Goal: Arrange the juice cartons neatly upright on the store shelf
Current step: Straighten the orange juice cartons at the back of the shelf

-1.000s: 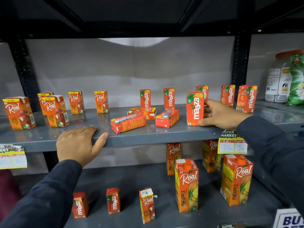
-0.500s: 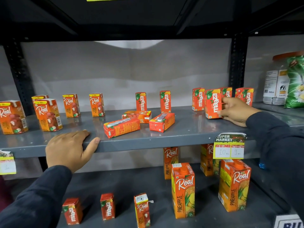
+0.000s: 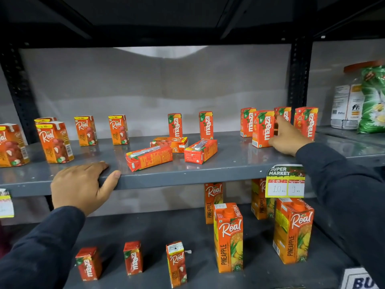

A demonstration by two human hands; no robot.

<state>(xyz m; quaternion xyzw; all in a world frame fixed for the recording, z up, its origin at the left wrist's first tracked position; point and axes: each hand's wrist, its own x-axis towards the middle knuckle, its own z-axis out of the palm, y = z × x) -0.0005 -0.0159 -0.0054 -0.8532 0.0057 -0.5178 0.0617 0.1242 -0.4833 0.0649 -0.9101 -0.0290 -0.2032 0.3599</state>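
Note:
The grey middle shelf (image 3: 229, 163) holds small orange juice cartons. Three lie flat in the centre: one near the front edge (image 3: 149, 158), one behind it (image 3: 169, 142) and one to the right (image 3: 201, 151). Upright Maaza cartons (image 3: 175, 125) (image 3: 205, 124) stand behind them. Real litchi cartons (image 3: 55, 141) (image 3: 85, 130) (image 3: 117, 129) stand at the left. My right hand (image 3: 287, 138) is at the back right, fingers spread, thumb and fingertips against the right side of an upright Maaza carton (image 3: 263, 129) that stands among other Maaza cartons (image 3: 306, 124). My left hand (image 3: 83, 184) rests flat on the shelf's front edge.
A yellow price tag (image 3: 285, 180) hangs from the shelf lip. A plastic jar (image 3: 348, 105) and a green bag (image 3: 373, 99) stand beyond the black upright post (image 3: 299, 80). The lower shelf (image 3: 156, 236) carries tall Real pineapple cartons (image 3: 229, 236) (image 3: 293, 230) and small upright cartons (image 3: 133, 257).
My right hand carried the Maaza carton from the middle front to the back right, stood it among the others, and its fingers have loosened. My left hand stayed on the shelf edge.

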